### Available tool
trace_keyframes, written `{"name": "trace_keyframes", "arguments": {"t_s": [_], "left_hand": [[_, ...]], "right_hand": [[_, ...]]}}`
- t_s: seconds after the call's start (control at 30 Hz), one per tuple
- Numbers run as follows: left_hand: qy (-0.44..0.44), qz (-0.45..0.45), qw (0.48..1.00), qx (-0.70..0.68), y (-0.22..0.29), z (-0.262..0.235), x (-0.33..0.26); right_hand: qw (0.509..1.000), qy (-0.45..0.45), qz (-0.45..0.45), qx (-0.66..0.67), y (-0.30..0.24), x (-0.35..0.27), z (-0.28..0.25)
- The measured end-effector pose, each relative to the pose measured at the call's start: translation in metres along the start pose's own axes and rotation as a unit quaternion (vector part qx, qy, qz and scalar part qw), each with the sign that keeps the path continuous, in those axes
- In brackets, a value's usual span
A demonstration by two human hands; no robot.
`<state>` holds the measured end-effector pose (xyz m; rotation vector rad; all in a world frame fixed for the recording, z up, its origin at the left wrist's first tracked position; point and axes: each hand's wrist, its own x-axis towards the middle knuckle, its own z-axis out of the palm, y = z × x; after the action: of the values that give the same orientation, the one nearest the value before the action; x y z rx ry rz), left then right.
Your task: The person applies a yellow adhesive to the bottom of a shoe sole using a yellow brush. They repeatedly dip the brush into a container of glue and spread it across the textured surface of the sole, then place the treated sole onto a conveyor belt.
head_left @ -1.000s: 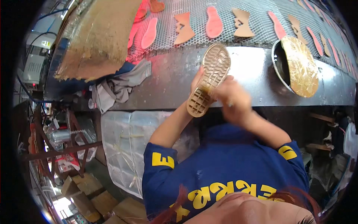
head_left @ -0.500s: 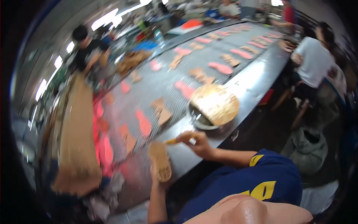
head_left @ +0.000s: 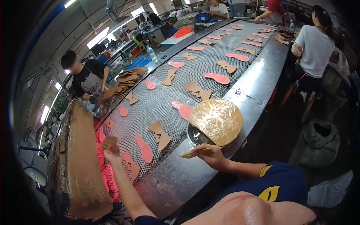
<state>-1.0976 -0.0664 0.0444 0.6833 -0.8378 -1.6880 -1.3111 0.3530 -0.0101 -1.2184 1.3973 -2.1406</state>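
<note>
My left hand is stretched out over the near left end of the mesh belt, its fingers closed on a brown shoe sole. In my right hand is a flat yellowish brush, pinched by the handle and pointing left above the metal edge. Just beyond that hand stands a bowl, mostly covered by a round, film-wrapped tan lid. A pink insole and a notched brown upper piece lie on the belt between my hands.
More pink and brown pieces lie in rows along the belt. A long brown-covered box stands at the left. Across the belt, a person handles brown pieces beside a stack of soles. Another person sits at the right edge.
My left hand has carried the sole from the metal edge leftward and away over the belt. My right hand, still with the brush, has shifted slightly right and nearer.
</note>
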Motion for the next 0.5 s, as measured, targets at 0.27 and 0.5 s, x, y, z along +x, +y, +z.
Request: {"name": "trace_keyframes", "arguments": {"t_s": [0.27, 0.5], "left_hand": [[-0.020, 0.206, 0.893, 0.400, -0.113, -0.093, -0.101], [-0.147, 0.213, 0.639, 0.724, -0.067, -0.093, -0.281]], "right_hand": [[0.988, 0.118, -0.041, -0.093, -0.002, 0.020, -0.049], [0.961, 0.268, -0.001, -0.061, -0.003, 0.074, -0.138]]}}
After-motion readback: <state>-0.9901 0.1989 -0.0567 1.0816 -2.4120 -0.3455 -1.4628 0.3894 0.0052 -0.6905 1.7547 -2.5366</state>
